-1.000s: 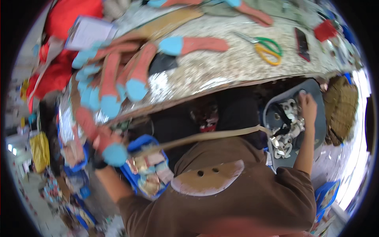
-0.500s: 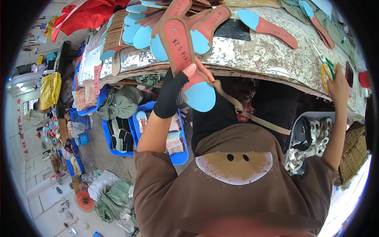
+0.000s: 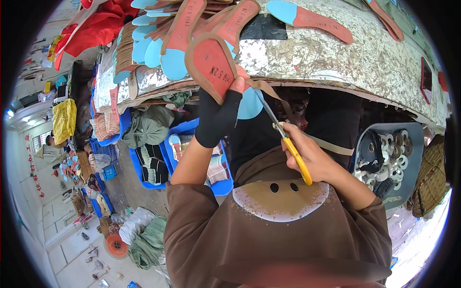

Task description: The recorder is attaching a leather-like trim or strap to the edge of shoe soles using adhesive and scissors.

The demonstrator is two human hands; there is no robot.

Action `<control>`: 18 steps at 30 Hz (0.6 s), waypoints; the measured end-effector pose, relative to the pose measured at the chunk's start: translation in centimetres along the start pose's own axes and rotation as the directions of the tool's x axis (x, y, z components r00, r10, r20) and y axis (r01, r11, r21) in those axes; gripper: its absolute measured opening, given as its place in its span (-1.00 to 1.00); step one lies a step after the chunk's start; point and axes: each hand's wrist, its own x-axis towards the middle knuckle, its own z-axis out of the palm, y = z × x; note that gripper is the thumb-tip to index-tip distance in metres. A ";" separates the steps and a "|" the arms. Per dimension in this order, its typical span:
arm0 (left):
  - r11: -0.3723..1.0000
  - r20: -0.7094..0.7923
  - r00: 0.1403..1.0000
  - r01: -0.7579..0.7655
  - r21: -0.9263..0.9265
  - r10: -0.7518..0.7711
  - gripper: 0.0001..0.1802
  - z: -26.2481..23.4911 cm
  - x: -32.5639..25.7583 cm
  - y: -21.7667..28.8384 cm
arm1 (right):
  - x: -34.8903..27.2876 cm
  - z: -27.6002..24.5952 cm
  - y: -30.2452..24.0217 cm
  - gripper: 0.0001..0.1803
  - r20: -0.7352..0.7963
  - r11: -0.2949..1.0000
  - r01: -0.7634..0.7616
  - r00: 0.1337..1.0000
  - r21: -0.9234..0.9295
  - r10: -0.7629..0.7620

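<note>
My left hand [image 3: 222,105], in a black fingerless glove, grips an insole [image 3: 211,67] above my lap, just off the bench edge. The insole has a red face, a brown edging and a light-blue forepart, partly behind the hand. A tan edging strip [image 3: 274,93] trails from it toward my lap. My right hand [image 3: 307,151] is closed round a pair of scissors [image 3: 297,158] with a yellow handle. Their blades point up and left, the tips reaching the insole where the strip leaves it. Whether the blades are apart, I cannot make out.
More insoles [image 3: 185,26] lie piled on the worn bench [image 3: 312,62], one insole [image 3: 317,21] apart to the right. Blue bins [image 3: 223,187] with shoe parts stand below left. A grey tub [image 3: 408,187] of tape rolls sits right; red cloth [image 3: 108,31] lies far left.
My right hand has taken the scissors from the bench's right side and brought them to the insole. My left hand has lowered and tilted the insole slightly.
</note>
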 end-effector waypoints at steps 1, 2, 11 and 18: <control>1.000 0.003 1.000 0.003 0.002 -0.003 -0.82 0.1 -0.2 0.0 | 0.0 0.0 0.2 -0.06 -0.013 1.000 -0.008 1.000 0.012 0.008; 0.998 0.003 1.000 -0.005 0.064 0.005 -0.83 0.2 -0.6 0.1 | 0.0 -0.1 0.1 -0.07 -0.009 1.000 -0.001 1.000 -0.001 0.001; 0.827 0.212 0.915 -0.402 0.393 0.344 -0.63 1.0 -1.3 -0.7 | -0.1 -0.1 0.1 -0.12 -0.051 0.993 -0.070 0.996 0.095 0.075; 0.704 0.325 0.809 -0.587 0.401 0.490 -0.59 2.0 -2.0 -0.2 | -0.1 -0.2 1.2 -0.13 -0.102 0.995 -0.013 0.995 0.100 0.023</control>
